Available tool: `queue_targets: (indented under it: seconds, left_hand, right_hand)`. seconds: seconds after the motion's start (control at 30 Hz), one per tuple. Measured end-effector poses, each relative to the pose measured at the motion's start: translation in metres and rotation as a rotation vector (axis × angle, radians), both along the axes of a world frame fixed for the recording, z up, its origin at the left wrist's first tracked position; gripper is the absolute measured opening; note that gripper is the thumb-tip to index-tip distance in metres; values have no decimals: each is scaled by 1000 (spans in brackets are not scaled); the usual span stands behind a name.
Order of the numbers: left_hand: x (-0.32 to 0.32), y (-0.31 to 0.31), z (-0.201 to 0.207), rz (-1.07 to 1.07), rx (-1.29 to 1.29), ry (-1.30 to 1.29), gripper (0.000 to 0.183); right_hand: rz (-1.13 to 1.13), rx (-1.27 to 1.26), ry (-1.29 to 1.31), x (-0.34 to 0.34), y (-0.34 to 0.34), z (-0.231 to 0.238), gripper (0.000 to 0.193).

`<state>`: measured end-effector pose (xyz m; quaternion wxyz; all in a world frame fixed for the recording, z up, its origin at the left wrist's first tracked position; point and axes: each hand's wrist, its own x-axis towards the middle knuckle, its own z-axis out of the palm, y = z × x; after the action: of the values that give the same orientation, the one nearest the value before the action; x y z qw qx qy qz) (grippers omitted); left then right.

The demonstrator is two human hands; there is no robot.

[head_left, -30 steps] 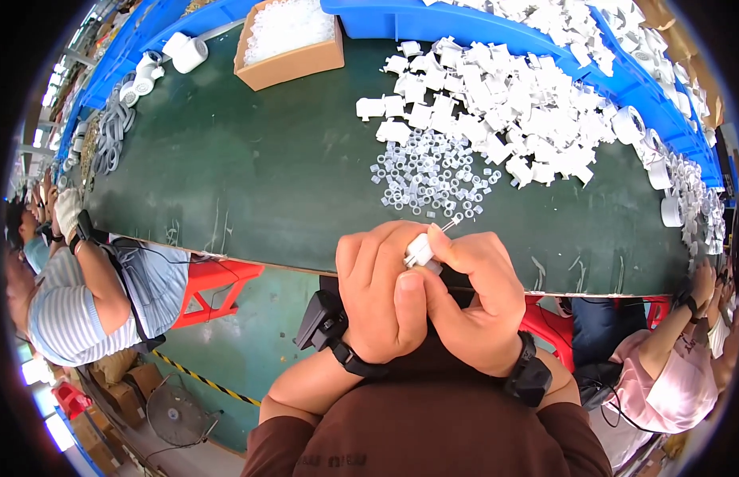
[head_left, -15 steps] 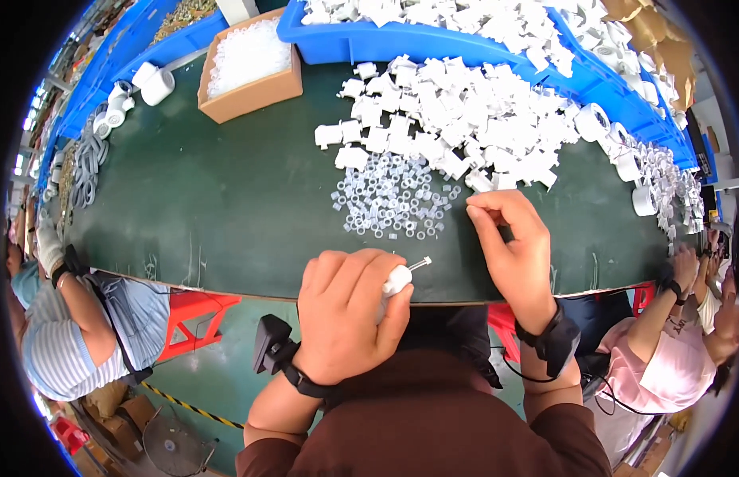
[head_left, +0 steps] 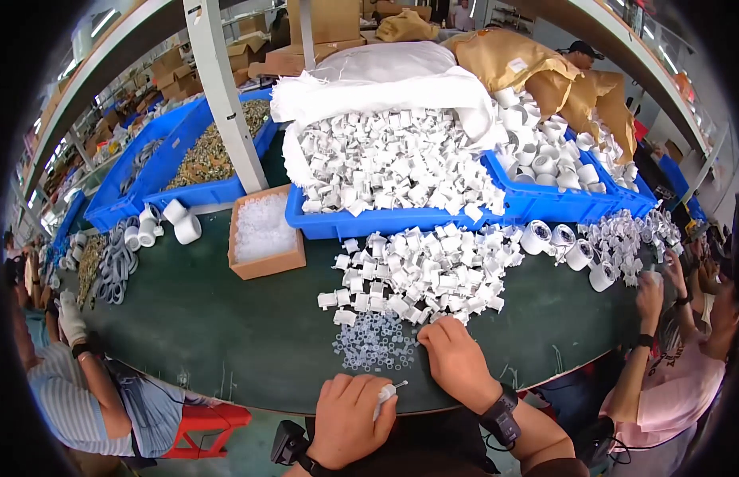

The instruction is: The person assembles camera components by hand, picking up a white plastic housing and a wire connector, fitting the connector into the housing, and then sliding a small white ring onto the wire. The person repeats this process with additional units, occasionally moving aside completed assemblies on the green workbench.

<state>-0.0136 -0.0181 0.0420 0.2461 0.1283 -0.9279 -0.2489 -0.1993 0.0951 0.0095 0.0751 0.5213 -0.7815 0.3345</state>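
- White part sits in the left hand, whose grip is closed around it, at the near edge of the bench; a thin pin piece pokes out of it.
- Right hand reaches in over the near edge, fingertips close together beside the clear rings; whether that grip pinches anything small, I cannot tell.
- Done, as I judge it: one unit looks partly assembled, with the pin piece joined to the white part; how firmly is too small to see.
- Left, seemingly: plenty, since many loose rings and heaped white housings lie between the hands and the blue bin along the far edge.
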Motion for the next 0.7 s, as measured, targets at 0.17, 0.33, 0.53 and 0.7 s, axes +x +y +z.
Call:
queue_targets:
  seconds: [0.17,0.33,0.53,0.7]
  left_hand:
    - [-3,-3,0,-6,3,24,21]
    - [4,-3,-6,52,24,68,26]
    - [8,-3,-10,33,61,73,29]
    - [4,-2,-13,30,75,124,31]
  right_hand:
    - [11,-13,31,-6,-3,-1,15]
    - [35,-189,-210,1,8,13,12]
    - [200,-196,-1066,36,29,16,17]
    - [396,-203,-951,44,25,13,18]
